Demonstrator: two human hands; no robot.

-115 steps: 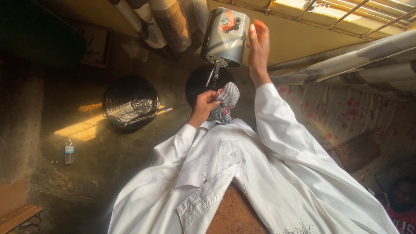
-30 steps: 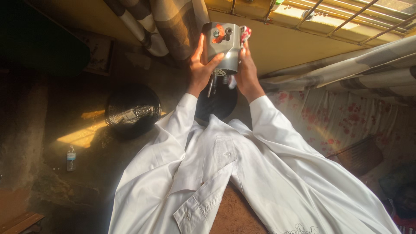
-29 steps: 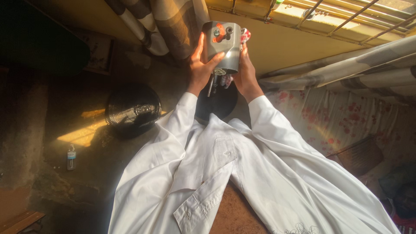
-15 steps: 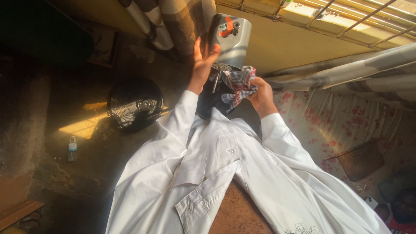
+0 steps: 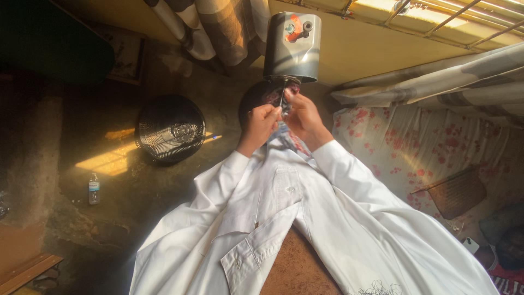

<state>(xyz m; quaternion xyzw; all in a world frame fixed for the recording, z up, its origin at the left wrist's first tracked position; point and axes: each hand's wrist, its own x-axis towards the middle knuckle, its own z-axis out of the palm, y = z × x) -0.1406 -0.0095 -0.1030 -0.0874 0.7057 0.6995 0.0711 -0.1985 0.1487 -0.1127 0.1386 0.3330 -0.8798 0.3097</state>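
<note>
white shirt (image 5: 327, 218) spread flat over the brown surface (image 5: 297, 270), collar end toward the window, button placket open down the middle. soft, light cloth, would shift or bunch if dragged; best pinned by a flat palm or taken at collar or cuff.

grey cylindrical appliance (image 5: 292, 46) stands upright beyond the collar, orange fitting on its top face, metal shell. looks rigid and fairly heavy (judged from bulk only); smooth wall, probably slippery, so a two-sided grip round the body would suit.

round black fan (image 5: 170, 128) lies on the floor to the left, well apart.

patterned cloth (image 5: 289, 139) bunched under the hands at the collar, limp, easy to pinch.

left hand (image 5: 261, 123) closed, fingertips pinched on a thin dark cord (image 5: 282, 97) that hangs from the appliance's underside. right hand (image 5: 303, 116) curled just beside it, touching the cloth; cannot tell whether it also grips the cord. cord is thin and flexible, likely delicate where it joins the body; hold lower down.

small plastic bottle (image 5: 94, 188) upright on the floor, far left.
</note>
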